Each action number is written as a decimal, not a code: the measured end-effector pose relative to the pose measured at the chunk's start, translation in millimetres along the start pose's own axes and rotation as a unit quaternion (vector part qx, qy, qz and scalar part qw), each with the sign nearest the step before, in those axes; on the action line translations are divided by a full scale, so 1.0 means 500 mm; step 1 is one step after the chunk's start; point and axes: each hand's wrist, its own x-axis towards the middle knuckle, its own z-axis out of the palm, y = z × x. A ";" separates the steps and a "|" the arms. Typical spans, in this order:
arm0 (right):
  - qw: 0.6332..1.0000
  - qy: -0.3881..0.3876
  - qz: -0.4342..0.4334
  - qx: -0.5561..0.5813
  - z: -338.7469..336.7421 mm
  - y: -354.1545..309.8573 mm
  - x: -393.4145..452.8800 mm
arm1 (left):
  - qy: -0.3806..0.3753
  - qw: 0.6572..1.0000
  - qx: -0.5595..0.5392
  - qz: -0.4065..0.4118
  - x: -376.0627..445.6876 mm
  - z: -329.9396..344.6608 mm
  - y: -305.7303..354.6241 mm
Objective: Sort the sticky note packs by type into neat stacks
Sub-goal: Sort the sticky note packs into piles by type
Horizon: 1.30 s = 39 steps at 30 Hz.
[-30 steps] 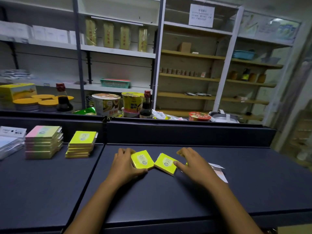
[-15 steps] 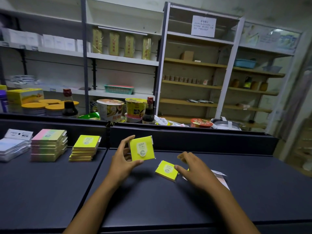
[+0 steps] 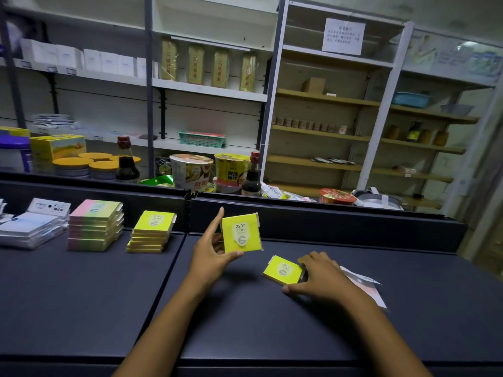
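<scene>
My left hand holds a yellow sticky note pack upright above the dark counter, thumb under it and fingers behind. A second yellow pack lies flat on the counter, and my right hand grips its right edge between thumb and fingers. To the left stand a stack of yellow packs, a taller stack of pink-and-green packs and a pile of white clear-wrapped packs. A pale pink-and-white pack lies partly under my right wrist.
The dark counter has a raised back wall and a seam left of my left arm. Behind it stand soy sauce bottles, noodle cups and tins. Shelving fills the background.
My left hand lifted one yellow pack off the counter and turned it upright. My right hand shifted from touching the other pack's edge to gripping it.
</scene>
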 end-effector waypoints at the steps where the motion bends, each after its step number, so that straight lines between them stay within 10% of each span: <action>1: 1.000 -0.004 0.005 -0.003 0.003 -0.001 0.003 | 0.001 1.000 0.001 -0.001 0.000 0.000 -0.001; 12: 0.981 0.109 0.013 0.162 0.014 -0.022 -0.025 | 0.005 1.000 0.001 -0.011 0.002 -0.002 -0.006; 21: 0.829 0.150 0.006 0.539 0.025 -0.051 -0.101 | 0.007 1.000 -0.026 -0.003 -0.001 -0.003 -0.004; 39: 0.788 0.211 -0.104 0.569 0.000 -0.297 0.002 | 0.062 0.998 -0.014 0.021 -0.016 -0.276 0.048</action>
